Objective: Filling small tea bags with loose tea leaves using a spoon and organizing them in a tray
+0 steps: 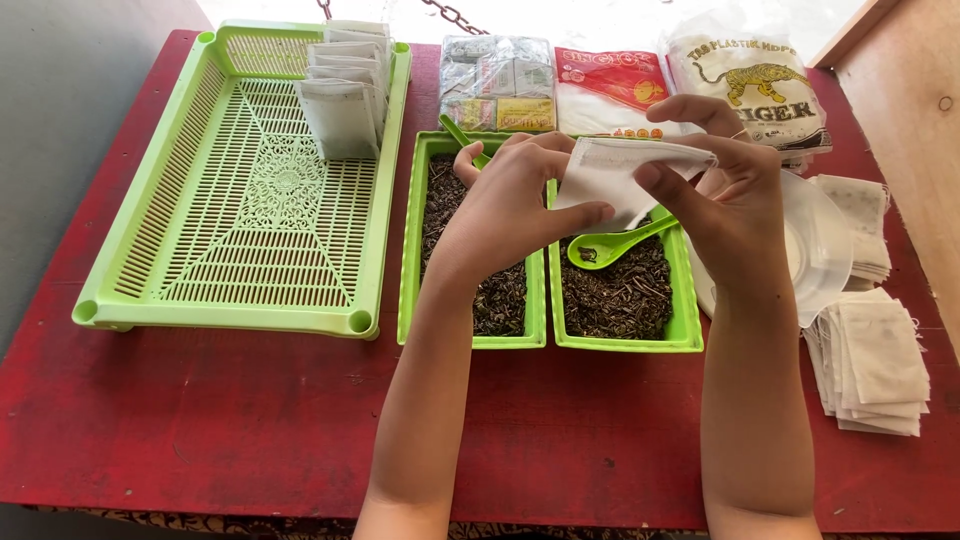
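Both hands, left hand (510,205) and right hand (725,195), pinch one light, limp paper pouch (615,172) by its edges above the bench's far edge.

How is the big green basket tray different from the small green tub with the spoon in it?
The big light-green slotted plastic tray is wide with holes; the small green plastic tub is narrow with solid walls. The tray holds white sachets; the tub holds dark dried leaves and a green spoon. Both sit on the red table.
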